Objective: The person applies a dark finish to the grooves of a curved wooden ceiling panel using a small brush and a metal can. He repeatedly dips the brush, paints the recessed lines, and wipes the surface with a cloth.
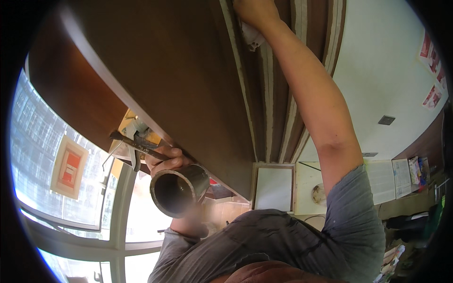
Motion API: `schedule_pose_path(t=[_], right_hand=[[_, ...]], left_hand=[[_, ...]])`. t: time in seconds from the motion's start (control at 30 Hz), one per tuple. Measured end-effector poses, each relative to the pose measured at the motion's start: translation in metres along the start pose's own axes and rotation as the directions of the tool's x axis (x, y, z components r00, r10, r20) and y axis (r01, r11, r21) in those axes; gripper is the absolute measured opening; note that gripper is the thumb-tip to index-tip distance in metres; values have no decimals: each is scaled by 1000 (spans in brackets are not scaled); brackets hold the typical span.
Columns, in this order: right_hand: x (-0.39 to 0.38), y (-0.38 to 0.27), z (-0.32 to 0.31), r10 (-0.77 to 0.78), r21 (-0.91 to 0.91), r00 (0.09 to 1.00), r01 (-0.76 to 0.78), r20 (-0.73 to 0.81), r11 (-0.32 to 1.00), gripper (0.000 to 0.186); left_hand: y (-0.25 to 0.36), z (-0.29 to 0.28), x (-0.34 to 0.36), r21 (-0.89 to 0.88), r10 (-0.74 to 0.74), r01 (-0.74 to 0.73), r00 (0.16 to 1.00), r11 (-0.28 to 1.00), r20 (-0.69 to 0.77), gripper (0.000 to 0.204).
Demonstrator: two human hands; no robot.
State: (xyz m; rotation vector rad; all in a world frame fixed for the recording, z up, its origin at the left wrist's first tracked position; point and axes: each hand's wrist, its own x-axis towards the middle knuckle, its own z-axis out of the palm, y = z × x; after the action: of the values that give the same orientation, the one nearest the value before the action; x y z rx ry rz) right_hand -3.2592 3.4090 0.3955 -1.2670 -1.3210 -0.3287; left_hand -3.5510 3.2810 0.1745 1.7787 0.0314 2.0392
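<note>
My left hand [166, 159] is closed around a round, open-topped can [173, 192] and a dark-handled brush [137, 144]. The brush lies across the fingers, bristle end pointing up and left. The can's mouth faces me; a blurred patch covers part of its lower side. My right arm stretches up to the top edge, where my right hand [257, 12] grips a white cloth [252, 37] against brown panelling [247, 61] with pale strips. The fingertips of that hand are partly cut off by the picture's edge.
A broad dark brown board [174, 70] slopes between my arms. Left of it are a large window [42, 141] and a grey metal clamp-like piece [137, 160]. On the right, a white wall [377, 80] carries a switch plate [386, 120]. Clutter [417, 172] lies farther right.
</note>
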Motion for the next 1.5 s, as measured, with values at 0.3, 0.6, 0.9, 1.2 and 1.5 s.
schedule_pose_path(t=[0.3,0.6,0.9,1.2,1.5], right_hand=[[8,7,17,-98,-190,995,101,29,977,29],[-18,15,19,-107,-197,986,131,131,972,24],[-44,58,21,-103,-327,943,211,318,921,25],[-81,59,-22,6,-158,784,117,620,981,24],[-141,35,-117,-49,648,694,-641,718,412,30]], left_hand=[[-1,-1,3,105,45,-52,997,993,64,95],[21,19,18,-14,-104,105,993,994,50,26],[7,15,20,-55,44,-37,993,998,114,38],[0,-5,2,-17,25,-24,993,1000,119,101],[40,52,-3,20,-228,230,973,973,-44,93]])
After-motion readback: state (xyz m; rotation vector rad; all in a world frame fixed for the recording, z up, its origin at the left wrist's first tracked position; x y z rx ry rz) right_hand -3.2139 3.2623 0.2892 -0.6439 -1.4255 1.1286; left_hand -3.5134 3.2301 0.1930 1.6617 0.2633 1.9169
